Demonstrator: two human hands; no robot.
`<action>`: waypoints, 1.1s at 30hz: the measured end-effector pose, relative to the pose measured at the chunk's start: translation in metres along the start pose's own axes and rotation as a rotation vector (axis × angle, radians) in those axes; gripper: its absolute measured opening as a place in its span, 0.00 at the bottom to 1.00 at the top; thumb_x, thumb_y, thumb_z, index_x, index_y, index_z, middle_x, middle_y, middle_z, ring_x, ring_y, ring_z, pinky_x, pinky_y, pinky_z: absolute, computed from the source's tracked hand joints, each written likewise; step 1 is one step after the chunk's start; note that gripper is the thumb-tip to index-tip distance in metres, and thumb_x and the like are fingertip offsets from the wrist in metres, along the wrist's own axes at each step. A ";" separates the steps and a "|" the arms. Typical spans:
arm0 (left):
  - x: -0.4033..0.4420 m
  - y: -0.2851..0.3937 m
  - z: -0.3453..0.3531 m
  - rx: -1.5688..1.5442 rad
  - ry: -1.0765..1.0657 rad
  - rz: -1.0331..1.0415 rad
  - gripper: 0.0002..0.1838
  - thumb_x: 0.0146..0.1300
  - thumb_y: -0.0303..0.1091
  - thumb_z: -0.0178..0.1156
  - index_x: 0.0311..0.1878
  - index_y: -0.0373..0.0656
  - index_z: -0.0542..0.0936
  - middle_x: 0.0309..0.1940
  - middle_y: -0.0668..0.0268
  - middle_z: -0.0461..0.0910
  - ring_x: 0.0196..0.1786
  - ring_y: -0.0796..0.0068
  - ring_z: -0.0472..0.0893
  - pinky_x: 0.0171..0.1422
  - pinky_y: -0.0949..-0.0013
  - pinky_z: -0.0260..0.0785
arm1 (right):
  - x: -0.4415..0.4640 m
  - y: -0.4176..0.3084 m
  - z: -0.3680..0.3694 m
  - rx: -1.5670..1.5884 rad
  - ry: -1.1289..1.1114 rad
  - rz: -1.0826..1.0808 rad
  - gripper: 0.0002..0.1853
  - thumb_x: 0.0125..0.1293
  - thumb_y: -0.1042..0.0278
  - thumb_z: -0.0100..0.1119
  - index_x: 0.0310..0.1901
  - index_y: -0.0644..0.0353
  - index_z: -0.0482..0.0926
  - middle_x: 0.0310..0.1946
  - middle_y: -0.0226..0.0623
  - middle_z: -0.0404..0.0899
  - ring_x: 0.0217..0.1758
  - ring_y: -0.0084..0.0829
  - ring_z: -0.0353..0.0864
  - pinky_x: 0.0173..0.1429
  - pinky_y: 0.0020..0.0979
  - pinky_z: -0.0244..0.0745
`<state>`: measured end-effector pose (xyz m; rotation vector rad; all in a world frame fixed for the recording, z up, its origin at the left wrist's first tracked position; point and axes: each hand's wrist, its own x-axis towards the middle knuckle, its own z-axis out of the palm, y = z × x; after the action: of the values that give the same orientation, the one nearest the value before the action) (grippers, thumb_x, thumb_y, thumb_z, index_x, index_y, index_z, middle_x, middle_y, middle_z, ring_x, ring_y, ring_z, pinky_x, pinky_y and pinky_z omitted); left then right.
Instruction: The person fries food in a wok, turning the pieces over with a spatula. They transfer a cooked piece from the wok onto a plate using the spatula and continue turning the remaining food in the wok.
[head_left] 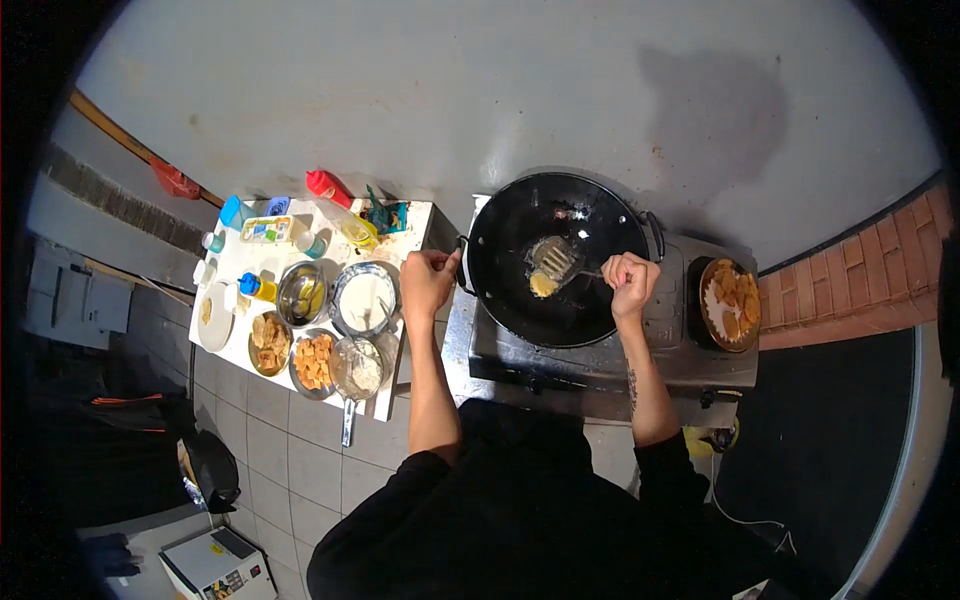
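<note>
In the head view, the person's left hand grips the left handle of a black wok on a metal stove. The right hand holds a slotted spatula inside it, beside a yellow piece. Right of the wok sits a bowl of fried pieces; on the left, a white table bears a bowl of orange cubes and a red bottle.
</note>
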<state>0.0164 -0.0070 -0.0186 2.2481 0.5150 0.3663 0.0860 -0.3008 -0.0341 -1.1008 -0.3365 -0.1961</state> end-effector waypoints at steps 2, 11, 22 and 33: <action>-0.001 0.007 -0.005 0.012 -0.023 -0.029 0.16 0.56 0.40 0.70 0.31 0.32 0.85 0.17 0.56 0.80 0.21 0.68 0.81 0.30 0.66 0.70 | -0.002 0.000 0.001 -0.019 -0.002 0.004 0.18 0.58 0.72 0.41 0.12 0.60 0.55 0.10 0.31 0.54 0.13 0.22 0.50 0.20 0.27 0.46; -0.003 0.010 -0.007 0.049 -0.039 -0.069 0.17 0.56 0.41 0.70 0.32 0.33 0.85 0.21 0.54 0.82 0.25 0.61 0.82 0.34 0.62 0.72 | 0.001 -0.003 0.003 -0.054 -0.012 0.019 0.19 0.60 0.69 0.42 0.12 0.60 0.54 0.10 0.31 0.53 0.14 0.22 0.51 0.21 0.28 0.46; -0.001 -0.005 -0.003 -0.032 -0.022 -0.016 0.17 0.55 0.42 0.70 0.31 0.34 0.85 0.22 0.52 0.82 0.27 0.57 0.83 0.35 0.61 0.72 | 0.009 -0.012 0.017 -0.068 -0.002 0.049 0.18 0.59 0.72 0.41 0.11 0.60 0.55 0.10 0.31 0.55 0.13 0.22 0.53 0.20 0.27 0.47; -0.003 -0.015 -0.011 -0.071 -0.060 0.017 0.21 0.62 0.48 0.63 0.28 0.36 0.86 0.19 0.56 0.82 0.25 0.69 0.81 0.35 0.65 0.71 | 0.027 -0.046 0.015 -0.124 -0.058 -0.170 0.17 0.58 0.74 0.43 0.13 0.59 0.55 0.11 0.31 0.56 0.14 0.23 0.55 0.21 0.28 0.49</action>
<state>0.0058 0.0077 -0.0225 2.1895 0.4451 0.3196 0.0943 -0.3069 0.0205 -1.2028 -0.4759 -0.3399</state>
